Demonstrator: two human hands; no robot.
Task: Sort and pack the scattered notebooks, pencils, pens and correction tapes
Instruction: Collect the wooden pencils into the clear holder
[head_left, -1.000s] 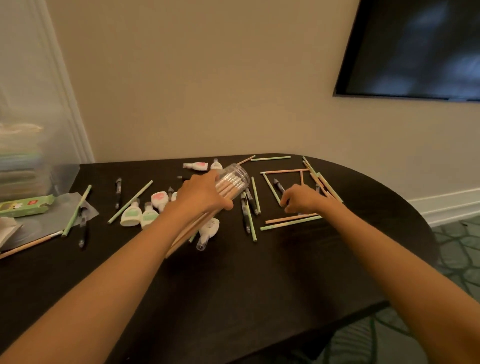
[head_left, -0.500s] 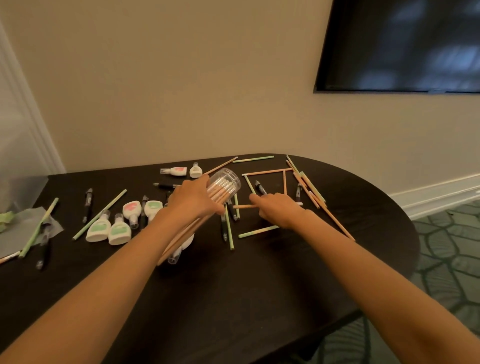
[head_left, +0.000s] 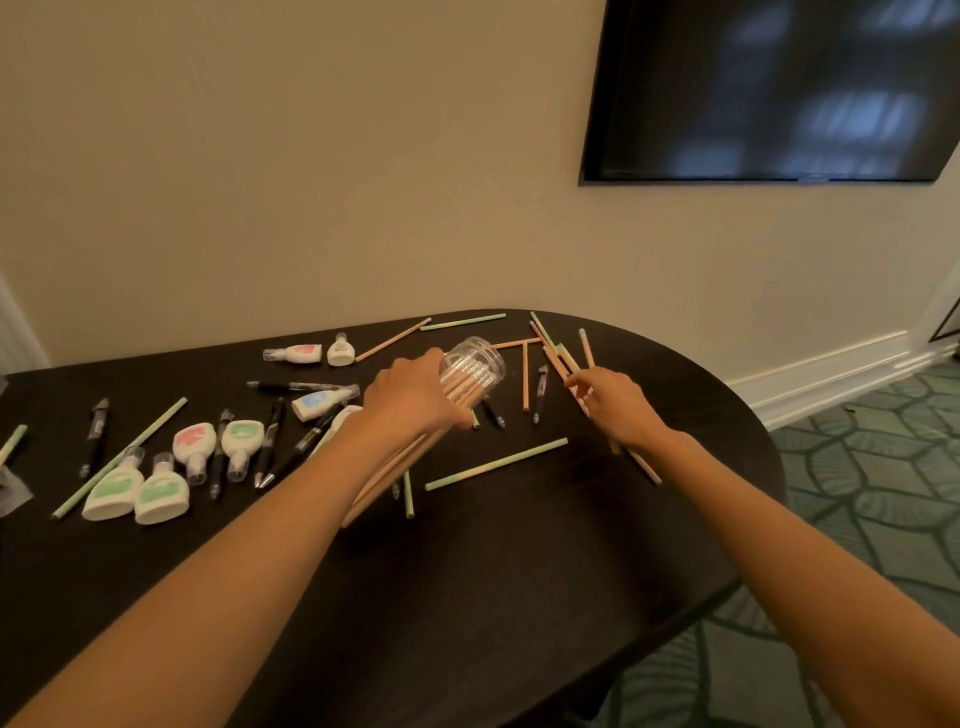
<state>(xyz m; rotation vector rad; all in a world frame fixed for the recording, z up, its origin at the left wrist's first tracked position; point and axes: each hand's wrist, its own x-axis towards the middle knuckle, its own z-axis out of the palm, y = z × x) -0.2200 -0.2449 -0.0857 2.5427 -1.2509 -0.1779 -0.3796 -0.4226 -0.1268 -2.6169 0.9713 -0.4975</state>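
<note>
View down onto a dark, rounded tabletop (head_left: 519, 597). The left hand (head_left: 415, 397) grips a clear plastic jar (head_left: 475, 358), tipped on its side near the far edge. A bundle of orange pencils (head_left: 460, 388) sits inside and pokes out toward the person. Just right of the jar, the right hand (head_left: 618, 408) has its fingers curled round a few more orange pencils (head_left: 647, 470); how many is unclear. A green pencil (head_left: 496, 464), pens (head_left: 96, 431) and correction tapes (head_left: 111, 488) lie scattered toward the left edge. No notebooks show. Pencil gathering seems under way. Next, the held pencils likely need lining up with the jar's opening and sliding in.
</note>
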